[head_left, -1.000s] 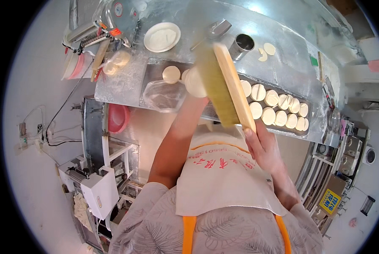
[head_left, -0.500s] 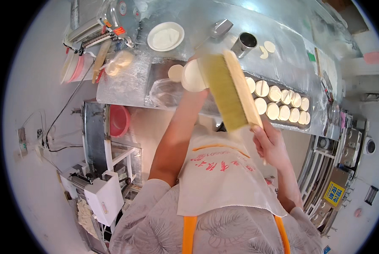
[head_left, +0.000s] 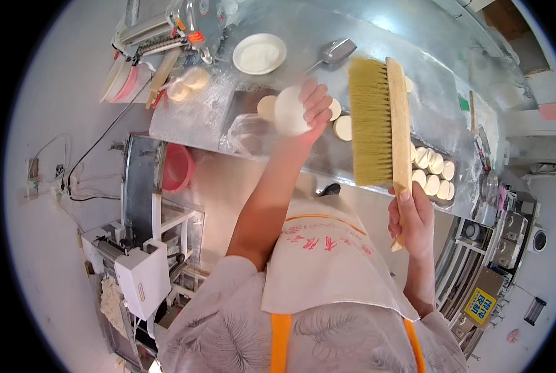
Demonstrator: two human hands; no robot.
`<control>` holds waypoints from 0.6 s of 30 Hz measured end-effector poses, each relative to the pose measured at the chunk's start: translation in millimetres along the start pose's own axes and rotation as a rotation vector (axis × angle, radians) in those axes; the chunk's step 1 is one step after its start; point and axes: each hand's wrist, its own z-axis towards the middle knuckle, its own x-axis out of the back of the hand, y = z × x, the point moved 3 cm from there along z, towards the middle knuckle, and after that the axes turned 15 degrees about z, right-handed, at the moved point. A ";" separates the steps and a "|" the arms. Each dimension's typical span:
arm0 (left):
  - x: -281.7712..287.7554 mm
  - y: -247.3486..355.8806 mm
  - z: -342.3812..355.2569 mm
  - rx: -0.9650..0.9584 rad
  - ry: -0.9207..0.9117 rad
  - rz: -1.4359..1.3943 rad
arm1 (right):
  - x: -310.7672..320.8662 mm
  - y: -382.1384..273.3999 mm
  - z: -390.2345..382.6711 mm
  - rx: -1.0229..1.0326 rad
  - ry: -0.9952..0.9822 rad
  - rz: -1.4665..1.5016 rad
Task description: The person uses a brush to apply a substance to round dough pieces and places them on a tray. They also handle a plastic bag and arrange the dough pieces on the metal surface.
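My left hand (head_left: 316, 110) is closed on a pale round dough wrapper (head_left: 288, 112), its fingers curled over the right edge. Whether it is one wrapper or a stack, I cannot tell. In my right hand (head_left: 413, 216) is the wooden handle of a bench brush (head_left: 401, 124). Its long yellowish bristles point left, apart from the dough in my left hand. Just left of the held dough lies another dough round (head_left: 266, 108). Two more rounds, one of them a dough round (head_left: 342, 128) near the brush, lie between my left hand and the bristles.
Several dough rounds (head_left: 436, 164) sit in rows on the right, partly behind the brush. Farther back on the metal table (head_left: 303, 31) are a white bowl of flour (head_left: 259, 54) and a metal scoop (head_left: 338, 51). A clear plastic bag (head_left: 244, 133) lies near the front edge.
The brush has swung right and more upright, away from my left hand, uncovering its fingers. My left hand still holds the dough. The whole view has shifted slightly.
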 end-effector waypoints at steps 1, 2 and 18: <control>-1.3 2.2 -1.3 -0.010 0.019 0.124 | -0.7 -6.9 -0.3 0.056 -0.022 -0.037; -0.9 4.2 -0.4 -0.020 0.039 0.248 | -4.0 -15.6 -1.7 0.112 -0.045 -0.074; 14.9 6.8 -10.3 -0.101 0.541 0.556 | -5.3 -14.1 3.2 0.230 -0.033 -0.302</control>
